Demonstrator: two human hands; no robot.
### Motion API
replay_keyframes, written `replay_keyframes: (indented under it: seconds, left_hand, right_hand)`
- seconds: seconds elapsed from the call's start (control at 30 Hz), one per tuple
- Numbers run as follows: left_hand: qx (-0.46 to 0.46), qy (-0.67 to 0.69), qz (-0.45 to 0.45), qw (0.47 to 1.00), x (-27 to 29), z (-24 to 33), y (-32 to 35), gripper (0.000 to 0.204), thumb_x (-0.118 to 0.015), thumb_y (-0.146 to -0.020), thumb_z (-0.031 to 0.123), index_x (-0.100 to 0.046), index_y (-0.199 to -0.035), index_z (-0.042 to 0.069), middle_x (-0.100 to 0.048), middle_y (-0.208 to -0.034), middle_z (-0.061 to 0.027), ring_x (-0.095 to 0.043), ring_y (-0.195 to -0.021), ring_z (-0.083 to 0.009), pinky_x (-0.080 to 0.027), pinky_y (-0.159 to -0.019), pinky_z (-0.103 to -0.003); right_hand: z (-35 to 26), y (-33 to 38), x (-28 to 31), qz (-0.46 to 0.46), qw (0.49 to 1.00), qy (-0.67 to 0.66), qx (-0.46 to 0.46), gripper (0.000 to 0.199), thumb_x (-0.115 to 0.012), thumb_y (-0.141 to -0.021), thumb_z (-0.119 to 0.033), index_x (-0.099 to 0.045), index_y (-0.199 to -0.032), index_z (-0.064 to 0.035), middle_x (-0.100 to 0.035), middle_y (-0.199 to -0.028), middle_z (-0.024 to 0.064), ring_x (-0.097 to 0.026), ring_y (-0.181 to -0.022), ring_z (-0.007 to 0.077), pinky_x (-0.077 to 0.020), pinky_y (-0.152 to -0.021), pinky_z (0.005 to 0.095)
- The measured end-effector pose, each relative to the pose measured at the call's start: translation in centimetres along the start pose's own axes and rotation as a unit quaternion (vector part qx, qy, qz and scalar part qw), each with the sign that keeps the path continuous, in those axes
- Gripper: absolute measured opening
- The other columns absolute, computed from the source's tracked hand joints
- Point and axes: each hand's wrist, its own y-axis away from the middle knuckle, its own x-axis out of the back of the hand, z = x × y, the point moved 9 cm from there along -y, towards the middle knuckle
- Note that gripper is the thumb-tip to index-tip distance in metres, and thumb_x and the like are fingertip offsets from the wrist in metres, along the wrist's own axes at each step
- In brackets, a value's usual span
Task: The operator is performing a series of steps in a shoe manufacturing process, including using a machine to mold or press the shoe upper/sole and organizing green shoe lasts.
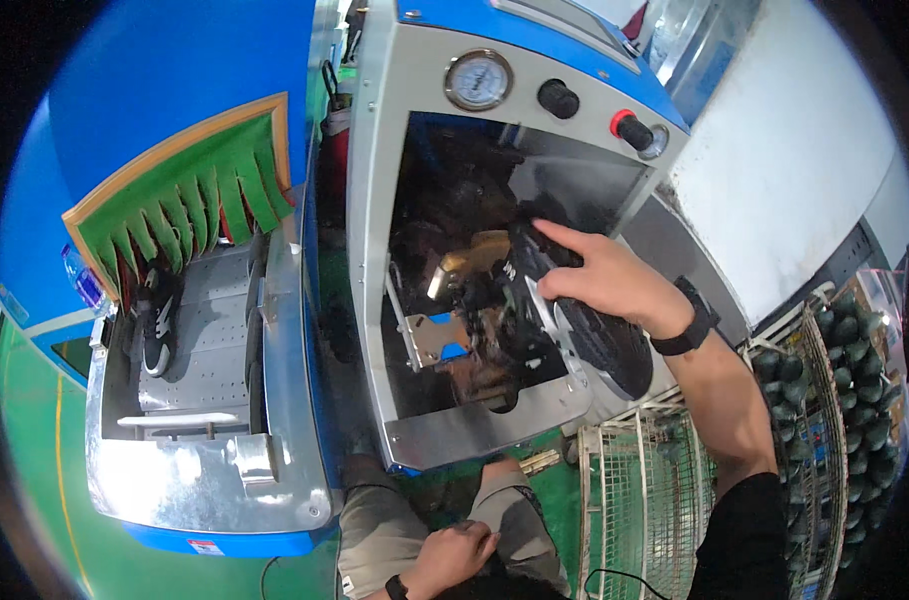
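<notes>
Thumb and forefinger of the right hand (624, 285) spread apart over a black shoe (614, 350), gripping it near its far end, while the left hand (456, 558) rests on the thigh (519, 510) with its fingers curled; whether they are fully closed I cannot tell. The shoe slants across the right side of the machine's (474, 440) dark opening, its pale sole edge facing left. The step in hand looks like positioning the shoe at that opening; the next move calls for a steady grip and care around the metal fittings inside. Farther left, another black shoe (157, 335) lies on a conveyor (199, 345) before a green fringed curtain (164, 215). Near right stand wire baskets (644, 490).
</notes>
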Motion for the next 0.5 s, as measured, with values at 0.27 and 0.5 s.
replay_keyframes:
  seconds: [0.27,0.5]
  left_hand:
    - [0.005,0.053,0.071,0.996,2.4,-0.2,-0.1,0.033,-0.059,-0.101,0.034,-0.070,-0.096,0.004,-0.070,-0.085,-0.0198,-0.068,-0.077,-0.0417,-0.055,-0.068,-0.049]
    - [0.061,0.170,0.250,0.951,5.8,1.7,-0.7,0.031,-0.062,-0.100,0.030,-0.065,-0.101,-0.001,-0.066,-0.087,-0.0211,-0.067,-0.083,-0.0383,-0.053,-0.074,-0.043]
  right_hand:
    - [1.1,6.2,-6.3,0.233,0.947,0.099,0.195,0.084,-0.077,-0.076,-0.019,-0.045,-0.153,-0.0091,-0.059,-0.118,0.0283,-0.067,-0.098,0.0451,-0.0546,-0.081,0.0463]
    - [4.7,13.3,-13.5,0.173,0.940,0.064,0.288,0.079,-0.084,-0.073,-0.019,-0.054,-0.146,-0.0118,-0.061,-0.125,0.0223,-0.067,-0.102,0.0423,-0.0572,-0.085,0.0450]
